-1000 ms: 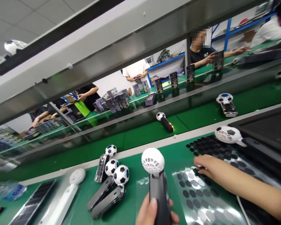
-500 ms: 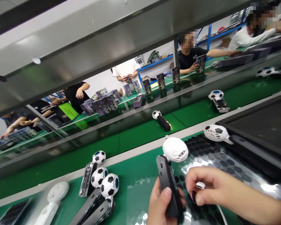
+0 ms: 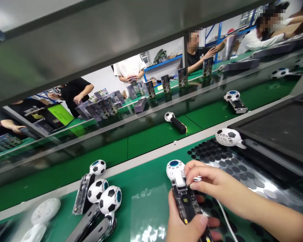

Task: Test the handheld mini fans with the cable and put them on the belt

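My left hand (image 3: pixel 185 225) is wrapped around the black handle of a handheld fan (image 3: pixel 185 199), held upright and leaning a little. Its transparent handle front, with dark parts inside, faces me, and its white round head has a blue centre disc. My right hand (image 3: pixel 208 176) is closed, fingertips at the fan's neck. A white plug (image 3: pixel 197 179) sticks out between those fingers, with a white cable (image 3: pixel 226 216) trailing below. Whether the fingertips also pinch something small is hidden. To the left lie several football-patterned fans (image 3: pixel 110 200) with black handles.
A sheet of round black stickers (image 3: pixel 242 169) lies at right. Beyond it, another football fan (image 3: pixel 228 137) rests by a black tray (image 3: pixel 282 124). The green conveyor (image 3: pixel 141 144) carries more fans. A blurred white fan (image 3: pixel 45 211) is at left. Co-workers and boxes (image 3: pixel 103 106) are across.
The fan in my left hand has turned, so its transparent front now faces me. My right hand has moved left and up to the fan's neck with the plug. The view has shifted slightly.
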Demonstrator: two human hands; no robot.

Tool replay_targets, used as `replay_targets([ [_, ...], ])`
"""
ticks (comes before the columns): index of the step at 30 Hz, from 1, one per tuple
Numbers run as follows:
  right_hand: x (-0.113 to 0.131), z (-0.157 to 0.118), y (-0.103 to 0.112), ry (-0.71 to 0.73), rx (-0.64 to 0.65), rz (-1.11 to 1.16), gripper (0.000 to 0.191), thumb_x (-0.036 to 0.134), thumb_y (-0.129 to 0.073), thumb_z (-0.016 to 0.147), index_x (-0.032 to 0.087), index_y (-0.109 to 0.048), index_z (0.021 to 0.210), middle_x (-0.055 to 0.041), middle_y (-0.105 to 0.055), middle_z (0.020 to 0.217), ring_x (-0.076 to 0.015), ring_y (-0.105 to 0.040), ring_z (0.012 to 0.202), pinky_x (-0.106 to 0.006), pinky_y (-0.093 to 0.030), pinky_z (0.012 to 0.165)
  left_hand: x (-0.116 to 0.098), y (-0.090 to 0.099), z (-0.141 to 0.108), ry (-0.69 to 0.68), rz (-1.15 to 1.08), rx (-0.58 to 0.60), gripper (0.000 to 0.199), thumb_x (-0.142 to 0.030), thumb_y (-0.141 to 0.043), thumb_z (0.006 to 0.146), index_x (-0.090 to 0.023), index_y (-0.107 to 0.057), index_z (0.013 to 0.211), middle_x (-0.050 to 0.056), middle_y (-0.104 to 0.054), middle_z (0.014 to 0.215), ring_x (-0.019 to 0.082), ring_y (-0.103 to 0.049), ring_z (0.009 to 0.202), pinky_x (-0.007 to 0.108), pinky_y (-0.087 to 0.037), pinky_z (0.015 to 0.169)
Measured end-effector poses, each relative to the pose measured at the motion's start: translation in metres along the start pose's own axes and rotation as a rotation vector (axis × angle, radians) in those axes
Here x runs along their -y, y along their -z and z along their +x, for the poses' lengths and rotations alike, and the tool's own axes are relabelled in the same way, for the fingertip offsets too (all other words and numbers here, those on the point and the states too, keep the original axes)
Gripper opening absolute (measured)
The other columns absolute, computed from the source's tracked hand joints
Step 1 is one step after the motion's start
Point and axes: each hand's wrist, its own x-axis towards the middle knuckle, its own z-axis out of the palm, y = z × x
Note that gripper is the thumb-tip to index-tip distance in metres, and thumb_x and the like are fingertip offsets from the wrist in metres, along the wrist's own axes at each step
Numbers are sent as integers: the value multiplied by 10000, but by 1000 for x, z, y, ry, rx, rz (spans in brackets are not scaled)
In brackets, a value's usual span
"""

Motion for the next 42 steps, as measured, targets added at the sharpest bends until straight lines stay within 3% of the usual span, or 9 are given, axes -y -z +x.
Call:
replay_targets([
  [3, 2, -5, 0, 25, 21, -324, 155, 156, -510, 807, 236, -633, 759, 27, -564, 831, -107, -540, 737, -202, -432, 647, 0, -8, 2, -3, 132, -66, 951, -289, -745, 576, -184, -71, 1239, 18, -633, 653, 160, -588, 494, 283, -490, 518],
  [6, -2, -8, 1, 155, 27, -581, 252, 82, -510, 815, 280, -651, 880, 43, -605, 869, -100, -552, 826, -188, -408, 744, 0, -15, 2, 15, 222, -130, 934, -202, -656, 610, -147, -5, 1278, -28, -591, 502, 152, -553, 452, 272, -466, 512],
  [8, -4, -9, 1, 188, -1, -645, 262, 71, -551, 804, 285, -638, 925, 49, -604, 872, -91, -546, 829, -175, -396, 744, 1, -16, 3, 4, 238, -174, 938, -193, -648, 584, -148, -13, 1274, -8, -611, 561, 153, -549, 454, 288, -470, 510],
  [13, -3, -8, -4, 190, -39, -682, 246, -28, -546, 745, 214, -583, 721, 54, -555, 744, -79, -515, 731, -165, -375, 656, 8, -14, 5, -61, 152, -119, 926, -219, -674, 508, -131, -87, 1219, 119, -640, 816, 121, -515, 440, 271, -426, 467],
  [22, -7, -11, -10, 216, -50, -717, 226, -12, -530, 771, 210, -528, 727, 48, -541, 760, -109, -489, 749, -205, -366, 641, 6, -18, 5, -76, 173, -157, 847, -232, -656, 513, -152, -135, 1177, 35, -603, 749, 128, -520, 477, 264, -436, 496],
  [28, -5, -14, -11, 205, -54, -739, 216, 9, -500, 802, 205, -524, 717, 45, -519, 733, -112, -475, 740, -216, -355, 625, 6, -18, 4, -108, 192, -142, 831, -282, -647, 531, -143, -148, 1181, 105, -595, 888, 124, -545, 524, 258, -477, 517],
  [34, -3, -14, -12, 181, -26, -754, 202, 17, -502, 797, 197, -509, 709, 40, -508, 728, -118, -469, 722, -230, -349, 610, 1, -19, 3, -74, 202, -138, 866, -267, -651, 544, -116, -102, 1197, 74, -631, 736, 137, -535, 483, 272, -483, 513],
  [39, -8, -16, -12, 275, -31, -754, 185, 51, -460, 836, 191, -518, 730, 18, -526, 736, -142, -456, 761, -249, -364, 620, -1, -23, 0, -86, 280, -218, 801, -270, -658, 552, -115, -197, 1189, 133, -624, 919, 178, -603, 634, 285, -506, 594],
  [42, -13, -19, -15, 289, -90, -733, 228, -28, -460, 757, 193, -513, 738, 13, -520, 786, -147, -455, 795, -247, -376, 637, -2, -23, 0, -79, 334, -236, 769, -272, -633, 575, -121, -201, 1194, 153, -614, 995, 198, -624, 696, 292, -503, 630],
])
